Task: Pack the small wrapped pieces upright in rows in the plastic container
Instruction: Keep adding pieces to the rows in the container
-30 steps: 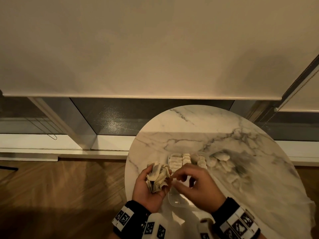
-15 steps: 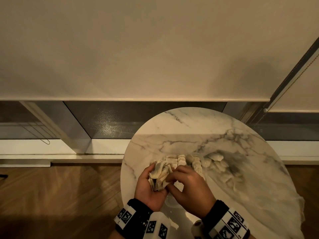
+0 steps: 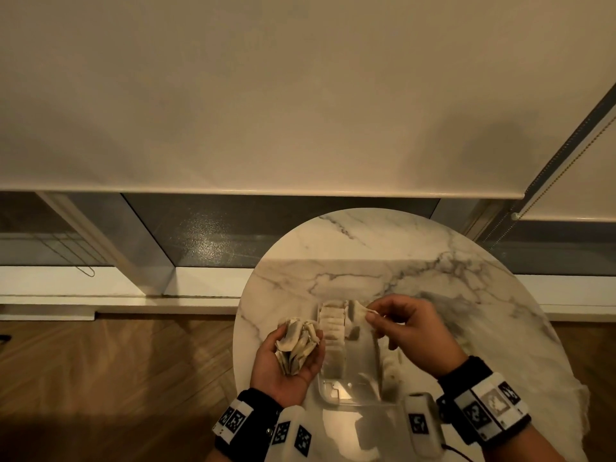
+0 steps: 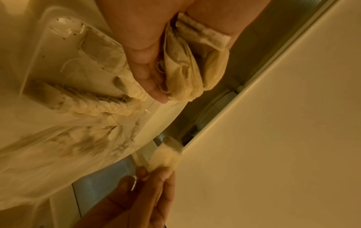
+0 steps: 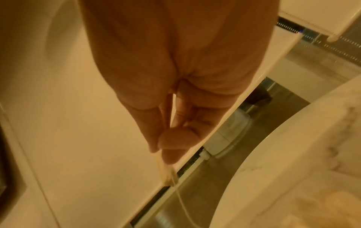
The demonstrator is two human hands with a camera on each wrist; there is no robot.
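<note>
The left hand (image 3: 286,361) lies palm up just left of the plastic container (image 3: 350,385), its fingers (image 4: 144,72) curled loosely around a bunch of wrapped pieces (image 3: 296,345); the thumb and fingers cup the bunch from both sides, and the pieces stand fanned out of the palm. The right hand (image 3: 413,331) is raised over the far end of the container, its thumb and forefinger closed tight on a single wrapped piece (image 3: 358,311), pinching it at its edge; the other fingers are curled under. In the right wrist view a thin thread (image 5: 181,205) hangs from the pinch.

Half a second ago the right hand's fingertips were at the bunch in the left palm; now the two hands are apart, the right has carried one piece away to the far side of the container, and the container, which the hands then covered, shows between them.

The container is clear and rectangular and sits on the round marble desk (image 3: 383,248). A row of pieces (image 3: 331,328) stands upright along its left wall, packed close from the far end toward the middle. The near part of the container shows a bare floor. More loose pieces (image 3: 393,371) lie on the desk just right of the container.
</note>
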